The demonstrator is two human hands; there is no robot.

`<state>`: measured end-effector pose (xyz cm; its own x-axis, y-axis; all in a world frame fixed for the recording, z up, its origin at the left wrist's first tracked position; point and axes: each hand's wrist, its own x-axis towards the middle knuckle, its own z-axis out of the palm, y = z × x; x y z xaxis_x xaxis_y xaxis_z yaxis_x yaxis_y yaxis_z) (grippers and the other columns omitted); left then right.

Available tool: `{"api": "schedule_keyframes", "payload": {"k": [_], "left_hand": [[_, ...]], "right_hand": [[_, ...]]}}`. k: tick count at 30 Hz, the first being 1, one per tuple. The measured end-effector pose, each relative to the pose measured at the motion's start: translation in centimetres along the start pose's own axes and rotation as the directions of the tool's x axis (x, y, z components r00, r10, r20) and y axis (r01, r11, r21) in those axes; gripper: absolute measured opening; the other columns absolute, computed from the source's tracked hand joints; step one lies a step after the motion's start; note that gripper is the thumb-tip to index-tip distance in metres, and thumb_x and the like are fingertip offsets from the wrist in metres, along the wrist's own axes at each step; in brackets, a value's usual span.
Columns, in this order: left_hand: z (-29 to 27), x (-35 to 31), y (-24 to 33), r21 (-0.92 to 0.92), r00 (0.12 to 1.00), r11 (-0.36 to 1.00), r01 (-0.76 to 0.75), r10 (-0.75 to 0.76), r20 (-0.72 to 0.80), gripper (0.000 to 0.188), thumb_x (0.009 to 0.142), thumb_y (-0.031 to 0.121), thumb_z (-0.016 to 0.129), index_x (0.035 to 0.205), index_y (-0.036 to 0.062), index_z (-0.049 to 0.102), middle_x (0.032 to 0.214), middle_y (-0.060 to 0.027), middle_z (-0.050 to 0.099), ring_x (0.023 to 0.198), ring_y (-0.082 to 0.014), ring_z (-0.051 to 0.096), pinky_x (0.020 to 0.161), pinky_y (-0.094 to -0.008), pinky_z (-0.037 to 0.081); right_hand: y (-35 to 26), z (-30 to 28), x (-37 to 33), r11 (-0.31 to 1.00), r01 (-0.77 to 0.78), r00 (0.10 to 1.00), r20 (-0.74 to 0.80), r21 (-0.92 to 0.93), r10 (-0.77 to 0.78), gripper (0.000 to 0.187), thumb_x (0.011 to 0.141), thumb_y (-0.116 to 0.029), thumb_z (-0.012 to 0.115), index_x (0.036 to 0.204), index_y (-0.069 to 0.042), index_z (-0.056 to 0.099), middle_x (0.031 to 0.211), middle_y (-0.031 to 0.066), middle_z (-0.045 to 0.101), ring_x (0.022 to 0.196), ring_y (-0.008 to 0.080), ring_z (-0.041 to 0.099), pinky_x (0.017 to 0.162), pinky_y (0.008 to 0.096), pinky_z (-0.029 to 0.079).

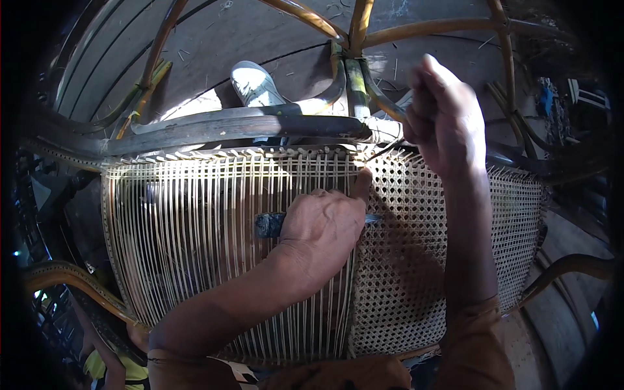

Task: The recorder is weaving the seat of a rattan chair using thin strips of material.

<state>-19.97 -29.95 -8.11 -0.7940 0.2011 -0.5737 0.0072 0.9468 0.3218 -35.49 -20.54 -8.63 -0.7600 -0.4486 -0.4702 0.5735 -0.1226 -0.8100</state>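
A cane chair panel (195, 221) fills the middle, set in a dark bent-wood frame (214, 127). Its left part is plain vertical strands; its right part (416, 260) is finished open lattice weave. My left hand (325, 227) rests on the panel where the two parts meet, shut on a dark-handled tool (268, 225), with the forefinger pressing the strands near the top rail. My right hand (442, 114) is raised above the top rail, fingers pinched on a thin cane strand (389, 148) that runs down into the weave.
Bamboo-coloured frame rods (357, 26) cross above the panel. A foot in a white shoe (255, 84) stands on the grey floor beyond the rail. A curved chair arm (71, 276) lies at lower left, another (572, 263) at right.
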Motion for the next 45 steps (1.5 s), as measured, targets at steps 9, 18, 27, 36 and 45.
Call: {"api": "schedule_keyframes", "payload": {"k": [9,18,27,36,45], "left_hand": [[-0.5,-0.3,-0.2,0.112,0.999,0.993,-0.041,0.038,0.024,0.061,0.084,0.003,0.051,0.139,-0.0050,0.027,0.073,-0.0037,0.061,0.063,-0.0136,0.061,0.048,-0.0247,0.050],[-0.7,-0.2,-0.7,0.210,0.992,0.973,-0.093,0.073,0.098,0.059,0.083,0.007,0.050,0.138,-0.0038,0.030,0.062,-0.0028,0.055,0.055,-0.0152,0.057,0.044,-0.0263,0.046],[0.0,0.1,-0.5,0.031,1.000,0.999,-0.010,0.011,-0.018,0.052,0.091,0.003,0.043,0.140,-0.0012,0.029,0.062,-0.0088,0.058,0.048,-0.0148,0.056,0.039,-0.0288,0.046],[-1.4,-0.5,-1.5,-0.203,0.979,0.963,0.177,-0.151,0.137,0.041,0.097,0.016,0.042,0.133,-0.0023,0.040,0.061,-0.0046,0.052,0.046,-0.0125,0.049,0.040,-0.0261,0.045],[-3.6,3.5,-3.3,-0.369,0.939,0.914,0.171,-0.264,-0.219,0.058,0.087,0.031,0.060,0.132,-0.0013,0.042,0.119,-0.0230,0.053,0.091,-0.0258,0.064,0.087,-0.0370,0.052]], "right_hand": [[0.8,3.7,0.7,0.659,0.306,0.934,0.350,-0.687,-0.070,0.043,0.092,-0.044,0.054,0.079,-0.004,0.060,0.052,-0.0042,0.044,0.043,0.0020,0.038,0.040,0.0191,0.031],[0.5,4.2,0.4,0.765,0.154,0.978,0.209,-0.626,-0.026,0.040,0.093,-0.036,0.053,0.080,0.001,0.061,0.057,0.0023,0.050,0.048,0.0100,0.046,0.048,0.0255,0.040],[-7.5,2.1,-1.7,0.717,0.556,0.821,0.416,-0.421,-0.391,0.025,0.095,-0.028,0.047,0.083,-0.008,0.055,0.055,-0.0037,0.043,0.045,0.0066,0.038,0.043,0.0253,0.033],[-3.5,-4.5,-6.7,0.933,0.360,0.927,-0.104,-0.014,-0.360,0.027,0.096,-0.029,0.052,0.081,-0.006,0.055,0.052,-0.0053,0.033,0.039,0.0047,0.029,0.038,0.0217,0.025],[-2.2,-4.1,-6.5,0.919,0.391,0.918,-0.090,0.047,-0.386,0.027,0.095,-0.028,0.052,0.081,-0.006,0.054,0.053,-0.0048,0.034,0.040,0.0059,0.030,0.038,0.0224,0.026]]}}
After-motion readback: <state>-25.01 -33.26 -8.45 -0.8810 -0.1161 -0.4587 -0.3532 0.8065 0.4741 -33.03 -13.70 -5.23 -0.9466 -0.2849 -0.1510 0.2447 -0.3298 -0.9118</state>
